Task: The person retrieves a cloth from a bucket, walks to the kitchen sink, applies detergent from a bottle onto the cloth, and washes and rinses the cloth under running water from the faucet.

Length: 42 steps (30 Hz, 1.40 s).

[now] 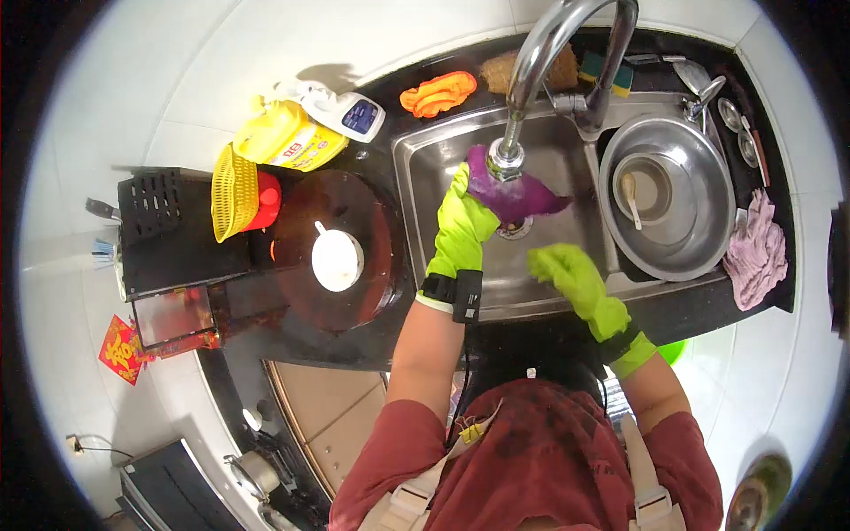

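Note:
My left hand (pixel 465 217), in a bright green rubber glove, grips a purple cloth (pixel 531 199) under the spout of the faucet (pixel 508 157). The cloth hangs over the left sink basin (pixel 505 283), with part of the drain (pixel 514 230) showing below it. My right hand (pixel 569 273), gloved in the same green, is over the right side of that basin, apart from the cloth. Its fingers are slightly blurred and loosely apart, with nothing seen in them.
A steel bowl (pixel 682 243) with a smaller bowl (pixel 653 199) inside fills the right basin. A pink rag (pixel 757 252) lies beside it. On the left stand a white cup (pixel 336 261), a yellow basket (pixel 232 195) and detergent bottles (pixel 297 142). An orange cloth (pixel 437 93) lies behind the sink.

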Motion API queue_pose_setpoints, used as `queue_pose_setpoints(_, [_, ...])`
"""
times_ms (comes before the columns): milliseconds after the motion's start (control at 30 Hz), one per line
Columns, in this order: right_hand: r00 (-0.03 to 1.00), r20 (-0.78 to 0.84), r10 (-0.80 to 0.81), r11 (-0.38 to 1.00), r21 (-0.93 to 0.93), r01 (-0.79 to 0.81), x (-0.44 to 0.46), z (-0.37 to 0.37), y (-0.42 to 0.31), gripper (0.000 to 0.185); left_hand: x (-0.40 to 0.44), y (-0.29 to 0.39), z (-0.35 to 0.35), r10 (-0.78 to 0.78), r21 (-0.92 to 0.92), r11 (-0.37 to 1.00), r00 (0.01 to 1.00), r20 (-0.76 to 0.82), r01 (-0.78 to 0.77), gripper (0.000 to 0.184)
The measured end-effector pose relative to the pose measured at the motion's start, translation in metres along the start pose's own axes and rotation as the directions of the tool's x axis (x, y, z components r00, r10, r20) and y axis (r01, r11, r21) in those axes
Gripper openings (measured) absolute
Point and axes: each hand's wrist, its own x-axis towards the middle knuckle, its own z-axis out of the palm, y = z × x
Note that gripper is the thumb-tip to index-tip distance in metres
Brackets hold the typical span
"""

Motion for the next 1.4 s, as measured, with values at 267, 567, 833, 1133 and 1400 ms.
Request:
queue_pose_setpoints(267, [0.954,-0.010,0.300,0.529,0.834,-0.157,0.101,0.036,-0.020,0.074,-0.015,0.029,-0.027,-0.497,-0.444,0.628,0.768,0.403,0.639,0.040])
queue_pose_setpoints(567, [0.969,-0.131,0.211,0.558,0.830,-0.009,0.149,0.046,-0.025,0.072,-0.081,0.021,-0.070,0.358,0.323,0.831,0.880,0.311,-0.452,0.033])
queue_pose_setpoints(833, [0.973,-0.105,0.206,0.387,0.922,0.017,0.157,0.045,-0.034,0.066,-0.115,0.027,-0.082,-0.533,0.009,0.802,0.708,0.464,0.598,0.033])
queue_pose_setpoints(1133, [0.970,-0.145,-0.196,0.862,0.447,0.241,0.131,0.047,-0.023,0.028,-0.046,0.009,-0.025,-0.578,-0.639,0.535,0.791,0.202,0.553,0.050])
queue_pose_setpoints(1400, [0.953,-0.281,0.116,0.816,0.574,0.070,0.119,0.013,-0.009,0.028,-0.010,-0.020,0.018,-0.649,-0.611,0.595,0.760,0.017,0.522,0.023])
